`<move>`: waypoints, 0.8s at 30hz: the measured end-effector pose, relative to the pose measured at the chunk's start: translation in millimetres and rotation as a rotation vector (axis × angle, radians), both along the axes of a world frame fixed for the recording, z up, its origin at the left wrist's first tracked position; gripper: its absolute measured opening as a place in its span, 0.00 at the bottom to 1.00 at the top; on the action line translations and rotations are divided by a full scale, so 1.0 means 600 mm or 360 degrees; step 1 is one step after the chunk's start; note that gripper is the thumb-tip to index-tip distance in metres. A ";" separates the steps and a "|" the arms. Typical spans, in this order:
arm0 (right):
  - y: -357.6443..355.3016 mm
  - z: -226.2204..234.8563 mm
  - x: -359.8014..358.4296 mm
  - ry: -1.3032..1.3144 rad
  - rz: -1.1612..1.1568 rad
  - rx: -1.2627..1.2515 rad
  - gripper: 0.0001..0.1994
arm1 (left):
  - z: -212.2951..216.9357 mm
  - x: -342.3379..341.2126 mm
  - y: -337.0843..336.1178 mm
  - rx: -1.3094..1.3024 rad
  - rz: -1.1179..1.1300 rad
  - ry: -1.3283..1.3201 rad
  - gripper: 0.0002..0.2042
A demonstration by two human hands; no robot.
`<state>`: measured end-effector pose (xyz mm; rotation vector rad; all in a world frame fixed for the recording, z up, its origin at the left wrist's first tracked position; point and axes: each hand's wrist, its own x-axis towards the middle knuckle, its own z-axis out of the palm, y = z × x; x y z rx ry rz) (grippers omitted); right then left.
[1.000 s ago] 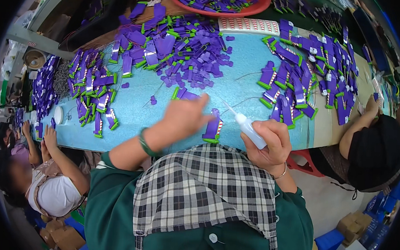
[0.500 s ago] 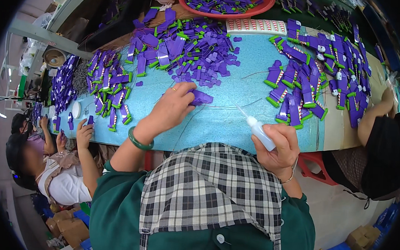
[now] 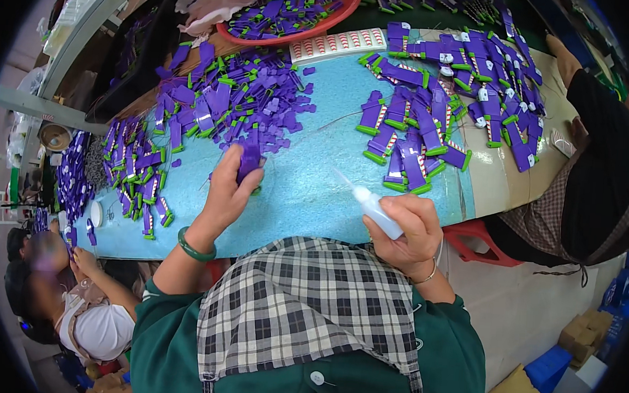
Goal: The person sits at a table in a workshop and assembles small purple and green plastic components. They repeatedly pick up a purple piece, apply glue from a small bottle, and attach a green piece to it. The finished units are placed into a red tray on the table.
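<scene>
My left hand [image 3: 226,191] is closed on a purple plastic piece [image 3: 249,159], which it holds tilted up just in front of a heap of loose purple parts [image 3: 263,96]. A bit of green shows below the piece, by my thumb. In my right hand [image 3: 411,235] is a small translucent squeeze bottle [image 3: 376,211] with a thin needle tip, pointing up and left over the blue table surface [image 3: 306,210]. The needle tip is apart from the purple piece. Beyond the bottle lie purple pieces with green ends and red-and-white striped strips [image 3: 418,156].
A red basin [image 3: 295,37] of purple and green parts stands at the back, beside a white sheet of red-striped stickers [image 3: 338,45]. More finished-looking pieces [image 3: 140,161] lie at left. One co-worker [image 3: 95,305] sits at left; another person's dark sleeve [image 3: 599,135] is at right.
My left hand has lifted the purple piece from near the table and turned it more upright. The squeeze bottle stays in my right hand. The whole view has shifted.
</scene>
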<state>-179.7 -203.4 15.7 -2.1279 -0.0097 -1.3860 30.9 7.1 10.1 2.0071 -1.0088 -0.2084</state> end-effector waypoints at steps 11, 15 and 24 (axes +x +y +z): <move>-0.013 0.000 -0.041 0.0056 -0.0189 -0.0010 0.21 | -0.052 -0.016 -0.315 -0.0088 -0.0926 -0.0421 0.13; -0.017 -0.011 -0.050 0.0087 -0.0247 0.0043 0.21 | -0.056 -0.016 -0.252 0.0106 -0.0974 -0.0346 0.11; -0.008 -0.006 -0.005 0.0107 0.0029 -0.0002 0.21 | -0.010 -0.035 -0.056 0.0324 -0.0639 -0.0276 0.12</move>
